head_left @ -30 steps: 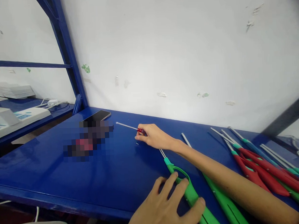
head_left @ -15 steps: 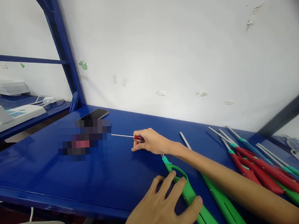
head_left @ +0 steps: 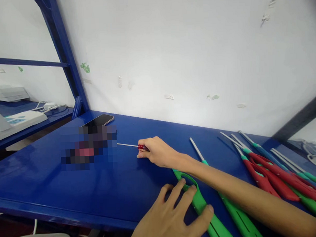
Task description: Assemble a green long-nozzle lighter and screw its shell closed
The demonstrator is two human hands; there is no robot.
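My right hand (head_left: 158, 151) is closed round the red handle of a screwdriver (head_left: 142, 147), just above the blue table. Its thin metal shaft points left. My left hand (head_left: 175, 212) lies with fingers spread over a green long-nosed lighter (head_left: 199, 200), touching its body near the trigger opening. My right forearm crosses above that lighter and hides its tip. Another green lighter (head_left: 239, 214) lies to the right, partly under the same forearm.
Several red, green and blue lighters (head_left: 278, 176) are heaped at the right of the blue table (head_left: 119, 190). A phone (head_left: 100, 121) lies at the back left beside a pixelated patch. Behind stands a white wall, with a blue frame post (head_left: 66, 49) at left.
My right hand has shifted slightly left with the screwdriver. My left hand stays on the green lighter. The view has moved a little.
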